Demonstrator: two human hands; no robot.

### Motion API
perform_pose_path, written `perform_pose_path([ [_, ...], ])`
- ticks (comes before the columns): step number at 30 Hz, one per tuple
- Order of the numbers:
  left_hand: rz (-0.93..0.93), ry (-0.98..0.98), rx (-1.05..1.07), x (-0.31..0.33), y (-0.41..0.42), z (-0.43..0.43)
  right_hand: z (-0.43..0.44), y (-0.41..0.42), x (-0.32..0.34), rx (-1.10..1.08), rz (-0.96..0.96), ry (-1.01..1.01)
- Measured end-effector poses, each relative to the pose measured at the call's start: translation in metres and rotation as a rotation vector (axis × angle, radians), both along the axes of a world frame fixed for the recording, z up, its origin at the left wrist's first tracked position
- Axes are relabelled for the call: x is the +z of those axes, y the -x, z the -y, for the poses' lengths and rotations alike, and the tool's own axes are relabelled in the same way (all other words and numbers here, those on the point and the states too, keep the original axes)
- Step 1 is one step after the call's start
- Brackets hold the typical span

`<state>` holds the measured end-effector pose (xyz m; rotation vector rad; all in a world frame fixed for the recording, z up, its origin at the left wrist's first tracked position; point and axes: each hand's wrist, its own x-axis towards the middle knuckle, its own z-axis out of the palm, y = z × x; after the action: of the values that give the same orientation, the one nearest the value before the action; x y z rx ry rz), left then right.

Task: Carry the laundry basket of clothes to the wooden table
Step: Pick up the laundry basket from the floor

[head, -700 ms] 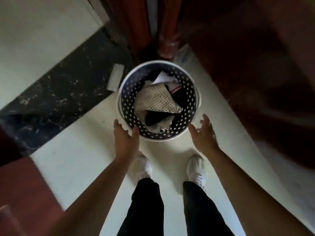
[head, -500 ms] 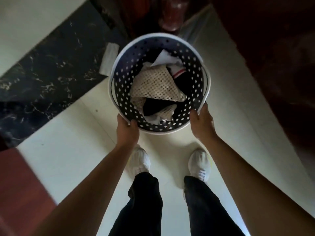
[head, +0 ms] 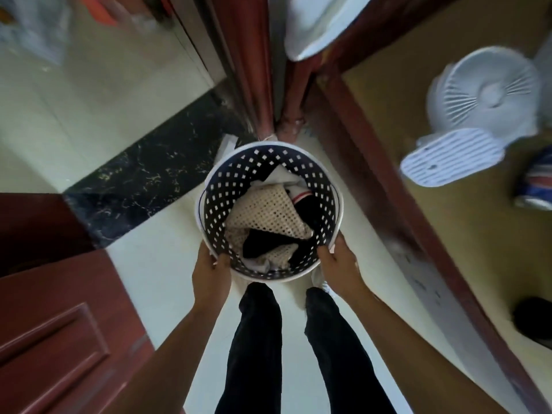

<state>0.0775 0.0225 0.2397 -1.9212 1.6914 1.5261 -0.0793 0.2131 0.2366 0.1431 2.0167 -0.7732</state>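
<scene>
A round white laundry basket (head: 257,158) with a perforated wall hangs in the air in front of my legs. Inside lie clothes (head: 268,216): a beige mesh piece, dark fabric and a white garment. My left hand (head: 210,271) grips the near-left rim, thumb over the edge. My right hand (head: 340,265) grips the near-right rim the same way. The wooden table (head: 466,234), tan top with a dark red-brown edge, runs along the right side, close to the basket.
On the table stand a white fan (head: 475,112), a can (head: 534,183) and a dark object (head: 533,318). A red-brown door (head: 59,324) fills the lower left. Red wooden posts (head: 254,70) rise straight ahead. A black marble strip (head: 149,180) crosses the pale floor.
Both hands reached the rim, closed on it and lifted the basket off the floor. My view has risen, bringing the table top and fan into sight on the right.
</scene>
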Motion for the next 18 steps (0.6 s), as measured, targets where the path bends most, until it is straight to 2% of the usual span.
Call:
perform_pose_path([
  [6,-0.151,0.086,0.041,0.183,0.001,-0.018,-0.015,-0.011,0.179,-0.009,-0.117,0.08],
  [10,-0.281,0.125,0.036,0.284,0.004,-0.027,-0.035,-0.022,0.278,-0.085,-0.249,0.156],
  [14,-0.428,0.148,-0.052,0.354,0.003,-0.032,-0.054,-0.045,0.35,-0.22,-0.377,0.237],
  [18,-0.512,0.066,-0.222,0.384,-0.011,-0.025,-0.069,-0.081,0.387,-0.35,-0.51,0.288],
])
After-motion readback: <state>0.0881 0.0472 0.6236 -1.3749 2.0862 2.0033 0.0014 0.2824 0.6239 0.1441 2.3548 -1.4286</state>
